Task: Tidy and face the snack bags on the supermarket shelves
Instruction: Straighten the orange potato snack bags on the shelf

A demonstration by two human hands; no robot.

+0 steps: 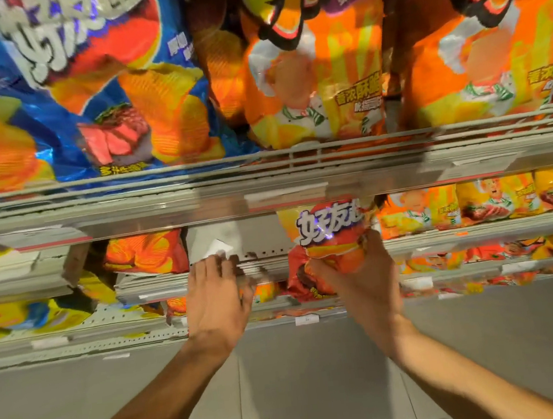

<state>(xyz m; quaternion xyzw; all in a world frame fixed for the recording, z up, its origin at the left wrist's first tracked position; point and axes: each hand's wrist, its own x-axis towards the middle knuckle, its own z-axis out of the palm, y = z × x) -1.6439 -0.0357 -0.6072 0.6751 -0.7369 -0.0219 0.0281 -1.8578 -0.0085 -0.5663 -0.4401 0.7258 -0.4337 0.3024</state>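
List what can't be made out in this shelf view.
- Head view: left hand fingertips, blurred at the shelf edge.
- Price labels: too small, blurred.
- Held red bag: top hidden by the upper shelf rail, bottom by the right hand.
- Blue bag: cut off by the top edge.

Two bare forearms reach forward and up.
The left hand (214,295) lies palm down, fingers straight; the right hand (365,275) has its fingers curled in a grip.

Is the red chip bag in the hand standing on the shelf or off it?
Off it. The right hand grips the red chip bag in front of the shelf edge, and its bottom hangs below that edge.
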